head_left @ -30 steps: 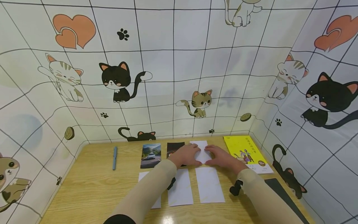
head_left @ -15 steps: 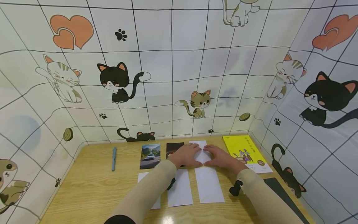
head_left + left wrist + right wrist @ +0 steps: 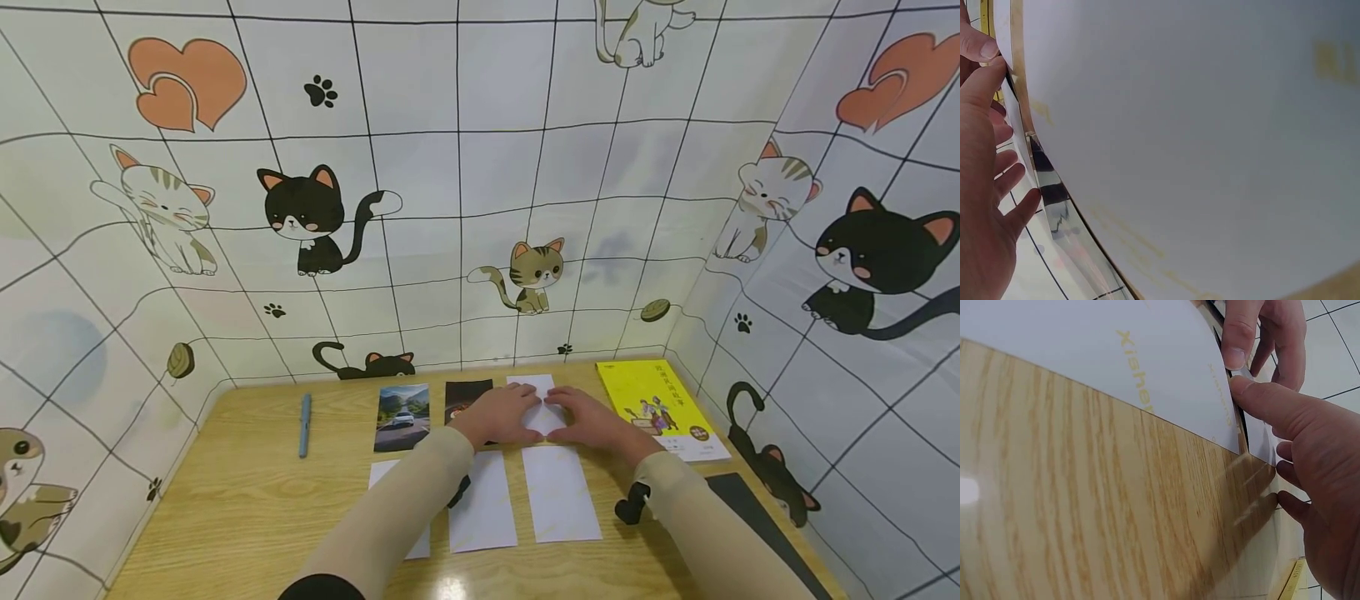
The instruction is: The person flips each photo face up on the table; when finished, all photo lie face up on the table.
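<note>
In the head view both hands hold a white photo card (image 3: 534, 386) in the back row, white side up. My left hand (image 3: 497, 417) has its thumb at the near edge and its fingers along the left side. Mirroring it, my right hand (image 3: 595, 425) has thumb at the near edge and fingers on the right side. The thumb tips come close together, and a dark strip shows under that edge in the right wrist view. To the left lie a dark photo (image 3: 467, 393), partly covered by my left hand, and a car photo (image 3: 403, 419).
In front lie three white cards: one (image 3: 420, 546) partly under my left sleeve, a middle one (image 3: 483, 508) and a right one (image 3: 561, 493). A blue pen (image 3: 305, 426) is at left, a yellow book (image 3: 660, 408) at right. A dark flat thing (image 3: 757, 517) lies beside my right sleeve.
The view has shifted slightly. Both hands and the card stay in place, with no visible change in hold.
</note>
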Motion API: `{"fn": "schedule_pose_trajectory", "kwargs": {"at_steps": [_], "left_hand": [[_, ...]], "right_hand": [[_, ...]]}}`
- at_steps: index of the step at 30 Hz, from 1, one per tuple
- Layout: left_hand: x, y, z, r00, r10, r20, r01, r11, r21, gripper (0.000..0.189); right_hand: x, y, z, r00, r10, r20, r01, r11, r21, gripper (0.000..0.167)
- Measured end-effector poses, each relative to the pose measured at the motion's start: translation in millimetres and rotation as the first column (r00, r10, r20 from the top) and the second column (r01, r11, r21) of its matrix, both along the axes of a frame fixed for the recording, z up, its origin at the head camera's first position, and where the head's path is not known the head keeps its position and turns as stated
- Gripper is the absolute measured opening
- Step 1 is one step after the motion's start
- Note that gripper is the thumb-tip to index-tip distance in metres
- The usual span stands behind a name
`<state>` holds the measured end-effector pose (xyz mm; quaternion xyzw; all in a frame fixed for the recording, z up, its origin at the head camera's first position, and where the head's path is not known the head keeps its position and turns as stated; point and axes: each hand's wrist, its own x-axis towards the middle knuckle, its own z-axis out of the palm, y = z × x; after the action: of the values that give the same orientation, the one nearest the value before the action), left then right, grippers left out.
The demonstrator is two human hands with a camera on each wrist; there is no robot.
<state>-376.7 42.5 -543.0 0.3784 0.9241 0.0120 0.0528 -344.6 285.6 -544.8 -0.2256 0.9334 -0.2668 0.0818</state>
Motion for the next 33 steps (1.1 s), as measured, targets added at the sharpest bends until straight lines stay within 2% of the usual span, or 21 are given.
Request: {"fn": "schedule_pose_trajectory", "kwargs": {"at_steps": [11, 21, 33], "left_hand": [[-0.1, 1.5, 0.1, 1.0, -0.022, -0.021, 0.021, 1.0, -0.01, 0.076], [-0.8, 1.2, -2.2, 0.999, -0.039, -0.031, 0.039, 0.999, -0.005, 0.073], [-4.7, -3.2, -6.3, 0.999, -0.026, 0.038, 0.024, 0.999, 0.04, 0.069]], "right_hand": [[1.4, -1.5, -0.1, 0.999, -0.024, 0.022, 0.024, 1.0, 0.01, 0.076], [1.0, -1.3, -2.7, 1.0, -0.008, 0.003, 0.008, 1.0, 0.018, 0.065], [-1.1, 0.3, -4.5, 1.0, 0.009, -0.014, -0.009, 0.999, 0.039, 0.064]]}}
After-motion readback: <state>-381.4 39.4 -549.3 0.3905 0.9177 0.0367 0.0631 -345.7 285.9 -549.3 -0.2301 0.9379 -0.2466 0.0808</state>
